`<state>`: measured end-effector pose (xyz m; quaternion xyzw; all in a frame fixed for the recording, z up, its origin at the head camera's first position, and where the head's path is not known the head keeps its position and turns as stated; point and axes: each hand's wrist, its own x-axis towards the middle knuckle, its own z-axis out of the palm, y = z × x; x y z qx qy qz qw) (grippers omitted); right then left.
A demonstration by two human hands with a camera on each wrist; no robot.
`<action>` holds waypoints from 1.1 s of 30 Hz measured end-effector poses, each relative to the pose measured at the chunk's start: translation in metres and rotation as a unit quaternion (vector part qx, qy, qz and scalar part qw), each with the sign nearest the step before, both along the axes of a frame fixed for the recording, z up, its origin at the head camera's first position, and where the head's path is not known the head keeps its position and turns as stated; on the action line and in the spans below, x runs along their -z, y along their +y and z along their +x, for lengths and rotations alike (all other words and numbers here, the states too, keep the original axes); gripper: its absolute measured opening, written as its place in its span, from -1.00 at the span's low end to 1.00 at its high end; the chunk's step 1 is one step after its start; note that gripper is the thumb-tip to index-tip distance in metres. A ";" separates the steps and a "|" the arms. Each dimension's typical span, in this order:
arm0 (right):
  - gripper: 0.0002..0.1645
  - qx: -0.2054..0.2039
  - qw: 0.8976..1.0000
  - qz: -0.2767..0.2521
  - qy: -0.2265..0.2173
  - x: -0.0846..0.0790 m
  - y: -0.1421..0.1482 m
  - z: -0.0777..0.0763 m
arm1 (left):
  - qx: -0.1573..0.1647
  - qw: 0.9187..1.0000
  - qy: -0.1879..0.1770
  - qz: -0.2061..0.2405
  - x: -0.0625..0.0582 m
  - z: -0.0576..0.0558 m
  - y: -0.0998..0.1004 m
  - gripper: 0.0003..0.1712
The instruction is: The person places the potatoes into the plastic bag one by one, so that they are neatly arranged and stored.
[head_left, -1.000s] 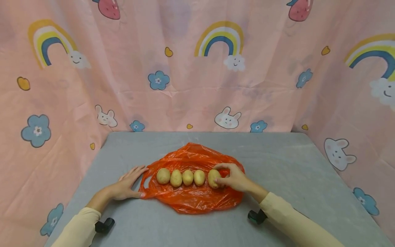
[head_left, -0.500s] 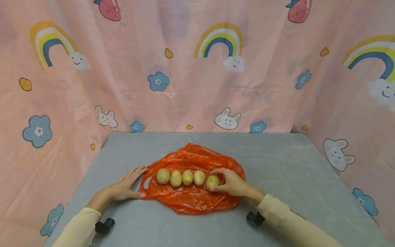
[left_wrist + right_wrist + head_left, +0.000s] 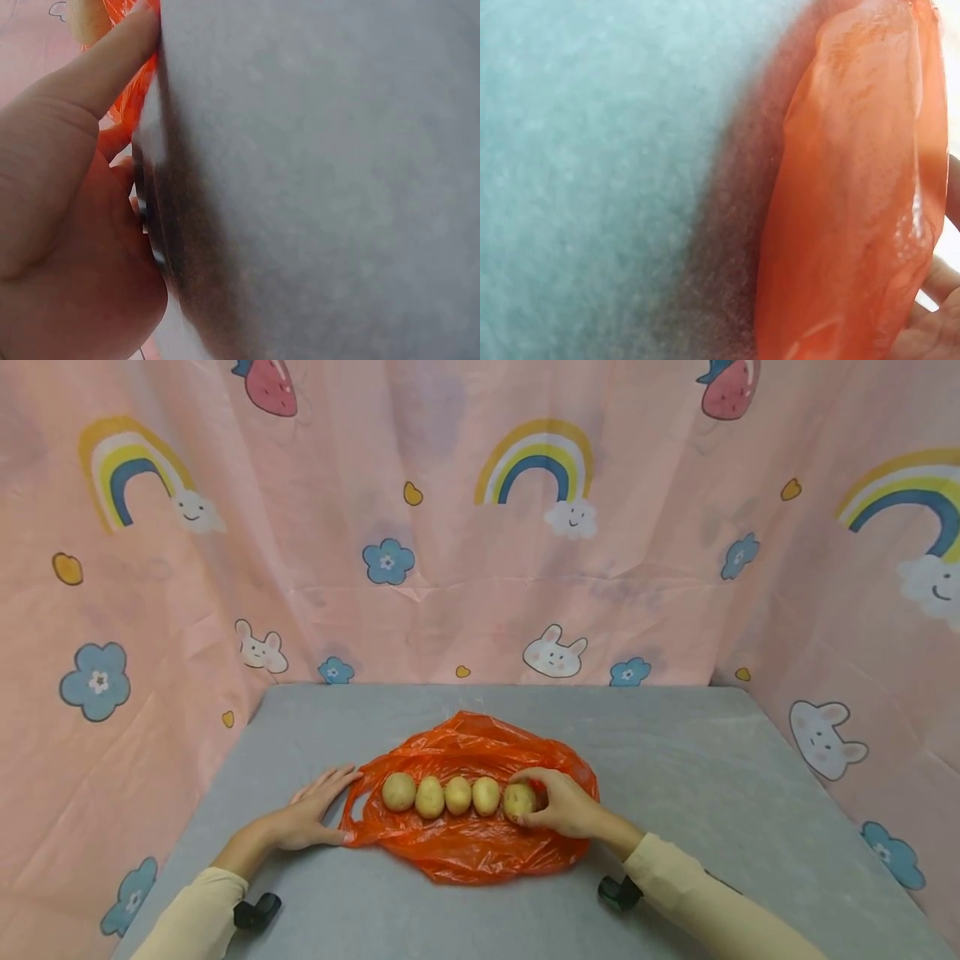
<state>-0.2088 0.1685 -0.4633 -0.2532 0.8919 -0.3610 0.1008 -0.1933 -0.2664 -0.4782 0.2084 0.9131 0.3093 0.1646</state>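
Several potatoes lie in a row on a crumpled orange plastic bag (image 3: 480, 847), spread flat in the head view. My right hand (image 3: 573, 808) grips the rightmost potato (image 3: 517, 800) between thumb and fingers, a small gap away from its neighbour potato (image 3: 486, 796). At the bag's handle end, my left hand (image 3: 303, 820) lies with extended fingers, the fingertips and thumb touching the plastic edge. The left wrist view has the left thumb (image 3: 112, 64) on the orange film. In the right wrist view a raised fold of the bag (image 3: 847, 195) hides most of the right hand.
The bag lies on a grey table (image 3: 675, 760), backed by a pink printed curtain (image 3: 450, 610) that also hangs along both sides. A dark wrist camera (image 3: 257, 911) sits by the left sleeve, and another dark wrist camera (image 3: 619, 893) by the right one.
My right hand has turned the rightmost potato and shifted it slightly toward me, then held it there over the last half second. The left hand stays at the bag's edge.
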 end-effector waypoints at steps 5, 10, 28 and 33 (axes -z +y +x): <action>-0.41 -0.031 0.999 -0.013 0.008 0.002 0.002 -0.003 | 0.000 1.000 0.003 0.002 0.000 0.001 0.000 0.14; -0.39 -0.048 0.999 -0.018 0.006 0.002 0.003 -0.004 | 0.002 1.000 0.009 0.012 0.002 0.001 -0.001 0.14; -0.35 -0.072 0.997 -0.015 0.003 0.005 0.006 -0.004 | 0.001 1.000 0.010 0.009 0.004 0.001 -0.001 0.14; -0.35 -0.075 0.997 -0.018 -0.001 0.005 0.007 -0.005 | -0.005 1.000 0.021 0.012 0.012 -0.002 -0.004 0.16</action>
